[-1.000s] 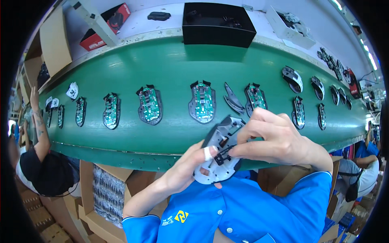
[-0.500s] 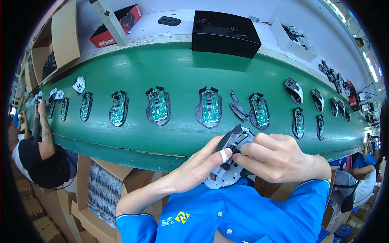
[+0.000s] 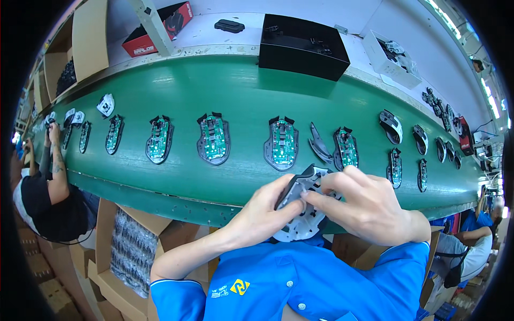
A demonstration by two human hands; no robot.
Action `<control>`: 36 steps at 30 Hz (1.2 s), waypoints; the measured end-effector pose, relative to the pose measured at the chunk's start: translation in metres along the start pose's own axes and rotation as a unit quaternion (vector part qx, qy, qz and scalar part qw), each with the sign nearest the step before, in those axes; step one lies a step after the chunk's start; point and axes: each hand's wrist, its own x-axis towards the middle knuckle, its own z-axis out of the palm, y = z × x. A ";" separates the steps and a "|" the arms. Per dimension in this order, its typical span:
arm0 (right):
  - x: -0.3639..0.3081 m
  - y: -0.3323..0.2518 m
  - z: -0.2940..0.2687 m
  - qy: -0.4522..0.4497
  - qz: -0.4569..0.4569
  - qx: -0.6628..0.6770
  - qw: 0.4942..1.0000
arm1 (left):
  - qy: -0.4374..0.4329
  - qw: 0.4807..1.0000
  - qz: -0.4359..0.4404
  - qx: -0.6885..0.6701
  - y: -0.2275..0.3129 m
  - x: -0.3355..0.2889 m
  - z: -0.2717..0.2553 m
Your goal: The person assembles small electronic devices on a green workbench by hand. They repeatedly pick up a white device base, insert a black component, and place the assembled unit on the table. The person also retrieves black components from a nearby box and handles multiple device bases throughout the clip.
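Note:
A mouse's upper shell (image 3: 297,229), grey inside with a black edge, is held tilted above the belt's near edge, its hollow side up. My left hand (image 3: 261,213) is closed round its left side, thumb pressing inside. Over the right side curls my right hand (image 3: 369,207), thumb and fingers gripping the shell; any small part between them is hidden. Just beyond lie a mouse base with a green circuit board (image 3: 347,147), partly covered by my right hand, and a thin dark curved piece (image 3: 319,143). Another mouse base (image 3: 281,143) lies to its left.
More board-fitted bases (image 3: 214,139) lie along the green belt (image 3: 241,85). Closed-up mice (image 3: 392,127) are at right. On the back ledge stand a black box (image 3: 302,59) and a white box (image 3: 393,64). A co-worker (image 3: 45,198) sits at left beside a carton of wrapped parts (image 3: 134,251).
The shell has tipped slightly and moved a little up in my hands. My right hand's fingers have loosened from a tight pinch and reach farther over it. My left thumb has shifted inward.

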 end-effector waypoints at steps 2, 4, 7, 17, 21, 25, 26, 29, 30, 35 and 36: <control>0.001 0.001 0.002 0.040 0.029 0.034 0.998 | 0.036 0.999 0.029 -0.015 0.000 0.001 -0.002; 0.001 -0.002 0.002 0.081 0.095 0.082 0.989 | 0.064 0.998 0.014 0.026 0.005 0.001 -0.003; 0.003 -0.010 0.009 0.147 0.176 0.143 0.963 | 0.096 0.993 0.054 0.044 0.001 0.002 -0.002; 0.015 -0.004 0.020 0.112 0.217 0.221 0.944 | 0.156 0.975 0.135 0.087 0.002 0.002 -0.001; 0.015 -0.003 0.029 0.135 0.220 0.250 0.933 | 0.151 0.975 0.125 0.109 0.006 0.001 -0.007; 0.018 -0.016 0.037 0.123 0.250 0.317 0.907 | 0.181 0.965 0.189 0.015 0.004 0.007 -0.015; 0.022 -0.020 0.040 0.112 0.257 0.323 0.904 | 0.188 0.962 0.199 0.019 0.007 0.006 -0.015; 0.030 -0.019 0.059 0.180 0.211 0.319 0.906 | 0.205 0.951 0.226 0.038 0.007 0.005 -0.019; 0.034 -0.021 0.058 0.181 0.213 0.306 0.910 | 0.214 0.950 0.224 0.036 0.009 0.003 -0.019; 0.041 -0.025 0.075 0.245 0.205 0.223 0.921 | 0.221 0.937 0.263 0.066 0.009 -0.001 -0.024; 0.043 -0.026 0.077 0.254 0.205 0.207 0.923 | 0.220 0.936 0.265 0.077 0.008 0.000 -0.026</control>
